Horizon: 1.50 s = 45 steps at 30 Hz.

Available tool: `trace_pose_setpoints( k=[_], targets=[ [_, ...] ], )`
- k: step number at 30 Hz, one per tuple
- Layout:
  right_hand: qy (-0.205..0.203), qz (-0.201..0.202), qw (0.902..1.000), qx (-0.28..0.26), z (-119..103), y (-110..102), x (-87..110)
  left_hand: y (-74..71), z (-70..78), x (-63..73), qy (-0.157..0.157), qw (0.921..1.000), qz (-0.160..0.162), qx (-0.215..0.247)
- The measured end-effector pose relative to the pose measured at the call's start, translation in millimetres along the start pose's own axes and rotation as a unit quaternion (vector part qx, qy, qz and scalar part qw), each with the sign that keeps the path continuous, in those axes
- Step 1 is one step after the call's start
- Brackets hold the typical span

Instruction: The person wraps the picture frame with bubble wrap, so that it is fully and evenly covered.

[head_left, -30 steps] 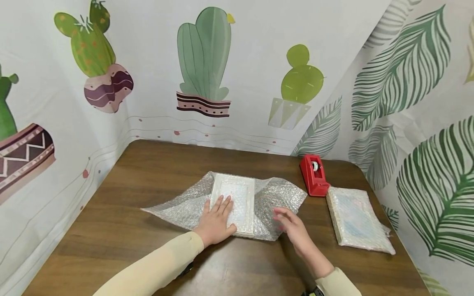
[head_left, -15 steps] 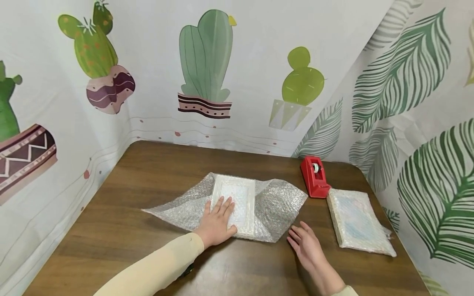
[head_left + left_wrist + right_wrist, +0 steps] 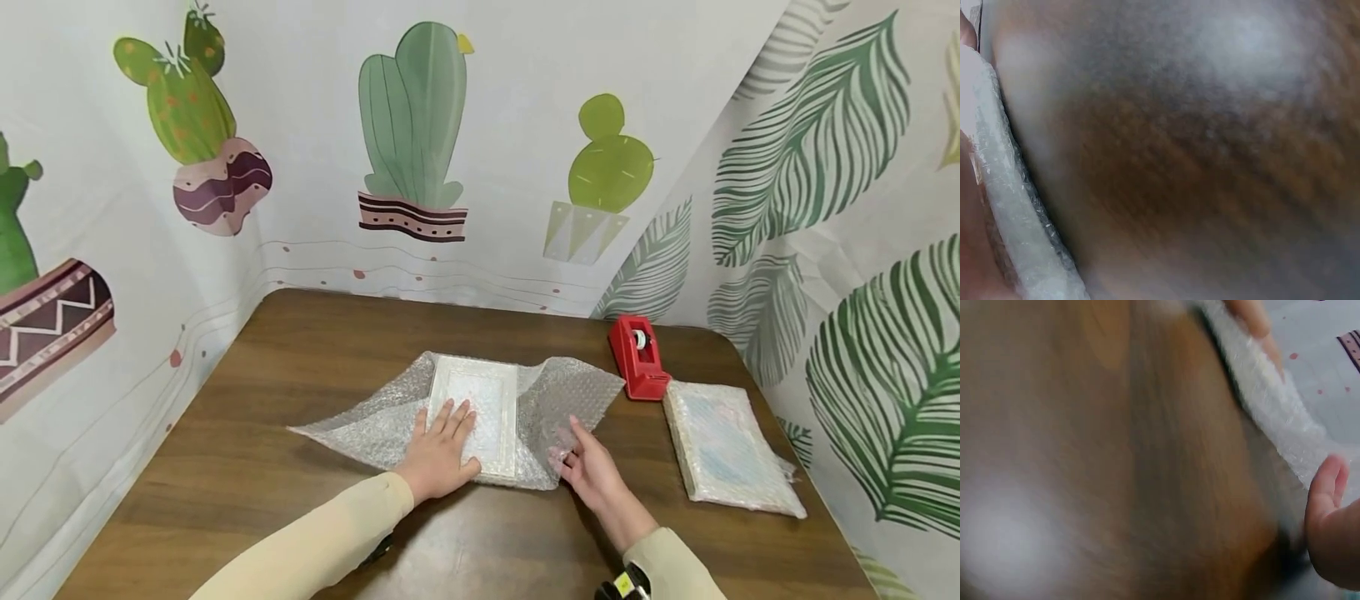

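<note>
In the head view, a white picture frame (image 3: pixel 504 417) lies at the middle of the table, with bubble wrap (image 3: pixel 352 429) over and around it. Loose flaps spread to the left and right. My left hand (image 3: pixel 438 458) rests flat on the frame's lower left part, fingers spread. At the lower edge of the right flap, my right hand (image 3: pixel 592 471) holds the bubble wrap between thumb and fingers. The right wrist view has the thumb (image 3: pixel 1322 494) against the wrap's edge. Only a strip of bubble wrap (image 3: pixel 1013 187) and part of the hand appear in the left wrist view.
A red tape dispenser (image 3: pixel 637 358) stands at the back right of the brown table (image 3: pixel 300 350). Beside it lies another bubble-wrapped frame (image 3: pixel 727 450). A cactus-and-leaf patterned cloth (image 3: pixel 510 150) hangs behind and at both sides.
My right hand drew back from the right flap toward the lower right, then returned and took hold of its edge, which has lifted slightly. The left hand has stayed on the frame.
</note>
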State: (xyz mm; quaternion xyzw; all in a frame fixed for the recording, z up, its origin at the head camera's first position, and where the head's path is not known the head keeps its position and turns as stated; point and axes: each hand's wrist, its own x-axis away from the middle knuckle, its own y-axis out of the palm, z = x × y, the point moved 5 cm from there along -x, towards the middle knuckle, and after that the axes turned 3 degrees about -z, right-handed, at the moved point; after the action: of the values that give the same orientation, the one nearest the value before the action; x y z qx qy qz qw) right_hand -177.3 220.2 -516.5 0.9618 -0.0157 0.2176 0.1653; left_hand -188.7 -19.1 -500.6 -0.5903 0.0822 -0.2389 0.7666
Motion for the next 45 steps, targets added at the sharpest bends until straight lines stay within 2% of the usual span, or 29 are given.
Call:
trace_pose_setpoints(
  k=[3, 5, 7, 11, 14, 20, 21, 24, 27, 29, 31, 36, 38, 45],
  targets=[
    [0.004, -0.018, 0.9965, 0.081, -2.8, 7.3, -9.8, -1.1, 0.6, 1.1, 0.002, 1.0, 0.001, 0.005],
    [-0.007, -0.039, 0.9916, 0.123, -6.0, 12.3, -13.1, -1.6, 1.4, 1.6, 0.003, 1.0, 0.001, 0.005],
    [-0.039, -0.055, 0.9868, 0.147, -10.3, 16.4, -16.0, -2.2, 2.1, 1.9, 0.004, 1.0, 0.003, 0.006],
    [-0.141, -0.064, 0.9763, 0.151, -20.7, 25.2, -18.3, -1.8, 1.9, 0.9, 0.002, 1.0, 0.002, 0.003],
    [-0.204, -0.049, 0.9608, 0.181, -27.4, 32.5, -19.5, -1.2, 1.0, -0.2, -0.002, 1.0, -0.004, -0.001],
    [-0.234, -0.039, 0.9361, 0.259, -32.8, 52.0, -23.5, -3.2, 1.6, 1.4, -0.004, 0.9999, -0.01, -0.007],
    [-0.238, -0.044, 0.9314, 0.272, -33.2, 56.6, -23.9, -3.0, 1.6, 1.7, -0.005, 0.9999, -0.013, -0.008],
    [-0.278, -0.065, 0.9072, 0.309, -35.2, 74.4, -25.4, -3.8, 2.0, 2.7, -0.004, 0.9999, -0.009, -0.007],
    [-0.307, -0.095, 0.8909, 0.321, -34.3, 94.4, -28.3, -3.6, 1.6, 2.2, -0.003, 0.9999, -0.004, -0.01],
    [-0.314, -0.11, 0.8851, 0.326, -32.3, 106.8, -30.0, -2.6, 1.0, 1.6, 0.0, 0.9999, 0.003, -0.01],
    [-0.31, -0.118, 0.8842, 0.329, -28.5, 115.1, -32.1, 0.0, 0.5, 0.3, 0.001, 0.9999, 0.007, -0.009],
    [-0.302, -0.111, 0.8814, 0.346, -20.0, 124.3, -36.9, 4.3, 0.0, -3.6, 0.008, 0.9996, 0.02, -0.016],
    [-0.301, -0.11, 0.8767, 0.359, -17.3, 126.9, -38.4, 4.4, -0.6, -4.3, 0.008, 0.9995, 0.019, -0.022],
    [-0.289, -0.119, 0.8485, 0.427, -6.4, 133.7, -43.4, 2.0, -0.4, -3.0, 0.008, 0.9994, -0.001, -0.033]
  ],
)
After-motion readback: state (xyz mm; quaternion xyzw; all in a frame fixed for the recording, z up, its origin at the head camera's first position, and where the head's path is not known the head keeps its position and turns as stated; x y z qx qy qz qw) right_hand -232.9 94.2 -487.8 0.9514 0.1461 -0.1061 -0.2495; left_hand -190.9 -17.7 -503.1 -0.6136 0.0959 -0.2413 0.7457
